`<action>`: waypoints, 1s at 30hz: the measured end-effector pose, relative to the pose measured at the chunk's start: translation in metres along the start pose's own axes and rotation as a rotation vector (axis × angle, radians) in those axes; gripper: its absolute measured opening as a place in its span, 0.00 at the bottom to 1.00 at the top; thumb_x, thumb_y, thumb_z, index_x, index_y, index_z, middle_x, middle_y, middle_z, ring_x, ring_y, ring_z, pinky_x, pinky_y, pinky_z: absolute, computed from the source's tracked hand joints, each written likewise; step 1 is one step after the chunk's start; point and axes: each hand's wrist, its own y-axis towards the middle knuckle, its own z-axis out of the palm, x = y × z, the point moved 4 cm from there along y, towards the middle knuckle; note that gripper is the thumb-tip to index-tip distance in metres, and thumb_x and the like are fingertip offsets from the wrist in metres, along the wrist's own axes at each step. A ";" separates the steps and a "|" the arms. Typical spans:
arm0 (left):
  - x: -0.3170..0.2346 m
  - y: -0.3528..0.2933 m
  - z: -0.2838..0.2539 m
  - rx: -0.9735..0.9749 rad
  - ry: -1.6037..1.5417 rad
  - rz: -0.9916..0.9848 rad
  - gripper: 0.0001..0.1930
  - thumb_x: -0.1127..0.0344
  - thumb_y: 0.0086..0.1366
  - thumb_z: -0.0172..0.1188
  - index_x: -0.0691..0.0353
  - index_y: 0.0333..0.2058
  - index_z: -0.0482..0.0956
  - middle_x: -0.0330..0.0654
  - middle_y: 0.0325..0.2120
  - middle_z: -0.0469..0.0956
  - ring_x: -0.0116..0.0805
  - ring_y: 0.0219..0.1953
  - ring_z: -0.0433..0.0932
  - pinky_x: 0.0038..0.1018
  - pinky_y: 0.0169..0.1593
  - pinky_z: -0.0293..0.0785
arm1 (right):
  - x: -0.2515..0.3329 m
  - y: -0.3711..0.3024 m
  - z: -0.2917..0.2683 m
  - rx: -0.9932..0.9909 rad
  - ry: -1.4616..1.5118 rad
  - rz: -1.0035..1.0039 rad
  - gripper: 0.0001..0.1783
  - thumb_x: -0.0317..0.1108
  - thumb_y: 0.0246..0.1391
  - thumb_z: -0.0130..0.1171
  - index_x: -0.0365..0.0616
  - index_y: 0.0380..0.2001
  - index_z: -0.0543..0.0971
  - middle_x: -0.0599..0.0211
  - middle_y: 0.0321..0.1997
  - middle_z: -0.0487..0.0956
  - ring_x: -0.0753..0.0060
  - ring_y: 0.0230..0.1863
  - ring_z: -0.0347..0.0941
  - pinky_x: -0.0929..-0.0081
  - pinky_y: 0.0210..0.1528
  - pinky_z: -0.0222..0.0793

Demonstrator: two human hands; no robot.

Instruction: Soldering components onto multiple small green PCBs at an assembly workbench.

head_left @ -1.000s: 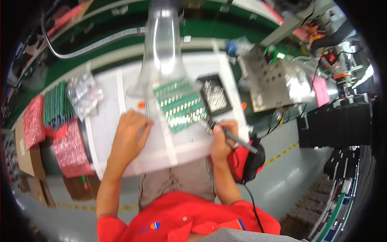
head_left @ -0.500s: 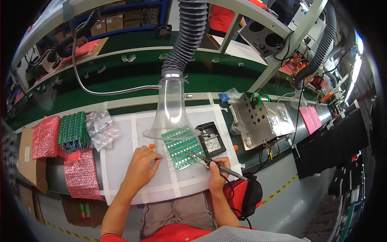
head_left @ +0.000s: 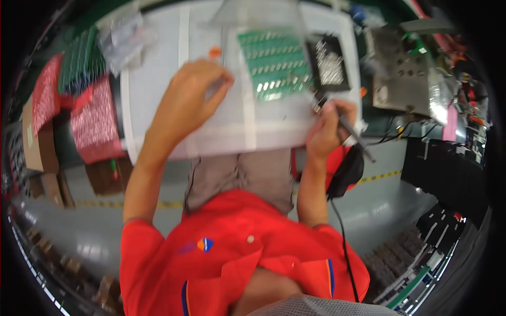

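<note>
My left hand (head_left: 197, 97) hovers over the white work mat (head_left: 158, 105), left of a green circuit board panel (head_left: 276, 66). Its thumb and fingers come together, and blur hides what they hold, if anything. In my right hand (head_left: 328, 129) is a soldering iron (head_left: 359, 141); its front end points up and left toward the panel's lower right corner. Rows of small pale parts cross the panel. A black tray (head_left: 338, 86) of small silvery parts lies just right of it.
A clear fume funnel (head_left: 255, 13) hangs over the panel's far edge. At left are stacked green boards (head_left: 79, 63), pink bubble wrap (head_left: 95, 124) and clear bags (head_left: 124, 39). A metal box (head_left: 395, 79) stands at right. Orange bits (head_left: 215, 51) dot the mat.
The view has tipped down toward my body, so bench things sit higher and my red shirt shows. My right hand keeps the soldering iron, now lower and slightly farther from the panel.
</note>
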 end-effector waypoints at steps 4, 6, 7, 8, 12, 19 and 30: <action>0.002 0.000 0.010 0.065 -0.006 -0.045 0.03 0.73 0.57 0.62 0.64 0.30 0.77 0.46 0.28 0.77 0.47 0.33 0.76 0.37 0.42 0.69 | -0.011 0.004 -0.005 0.011 -0.040 -0.009 0.07 0.24 0.53 0.56 0.38 0.36 0.71 0.71 0.23 0.68 0.82 0.19 0.62 0.79 0.27 0.67; 0.001 -0.003 0.015 0.074 -0.009 -0.058 0.03 0.74 0.57 0.62 0.65 0.30 0.77 0.45 0.28 0.77 0.47 0.33 0.75 0.38 0.41 0.70 | -0.014 0.000 -0.010 0.019 -0.051 0.004 0.07 0.24 0.53 0.56 0.37 0.36 0.71 0.70 0.24 0.69 0.80 0.20 0.64 0.76 0.29 0.70; 0.001 -0.002 0.017 0.084 -0.013 -0.058 0.03 0.74 0.57 0.62 0.65 0.30 0.77 0.45 0.28 0.77 0.47 0.33 0.75 0.38 0.41 0.70 | -0.013 -0.001 -0.011 0.021 -0.059 0.011 0.07 0.24 0.53 0.56 0.37 0.37 0.71 0.68 0.24 0.70 0.78 0.22 0.67 0.74 0.30 0.71; -0.002 0.001 0.019 0.091 -0.007 -0.011 0.04 0.76 0.57 0.63 0.66 0.31 0.77 0.44 0.29 0.78 0.45 0.34 0.76 0.35 0.41 0.71 | -0.013 -0.002 -0.013 0.024 -0.067 0.015 0.08 0.24 0.53 0.56 0.36 0.37 0.71 0.67 0.25 0.71 0.76 0.23 0.70 0.71 0.31 0.73; -0.014 0.004 0.031 0.103 -0.036 0.035 0.03 0.76 0.55 0.63 0.66 0.28 0.77 0.45 0.26 0.76 0.46 0.32 0.74 0.36 0.40 0.72 | -0.011 -0.007 -0.017 0.038 -0.048 0.032 0.08 0.24 0.53 0.56 0.35 0.37 0.70 0.64 0.27 0.72 0.73 0.26 0.73 0.71 0.31 0.73; -0.027 0.007 0.049 0.205 -0.018 0.209 0.07 0.77 0.55 0.63 0.64 0.33 0.75 0.41 0.33 0.77 0.42 0.39 0.75 0.34 0.43 0.72 | -0.013 -0.006 -0.019 0.009 -0.045 -0.007 0.09 0.24 0.54 0.55 0.36 0.38 0.70 0.62 0.29 0.73 0.70 0.26 0.74 0.69 0.30 0.73; -0.020 0.012 0.037 0.302 0.157 0.203 0.08 0.77 0.54 0.61 0.63 0.32 0.73 0.41 0.31 0.73 0.42 0.40 0.72 0.34 0.47 0.67 | -0.013 -0.003 -0.018 0.020 -0.038 -0.020 0.09 0.24 0.53 0.56 0.36 0.37 0.70 0.62 0.28 0.73 0.72 0.24 0.72 0.70 0.29 0.73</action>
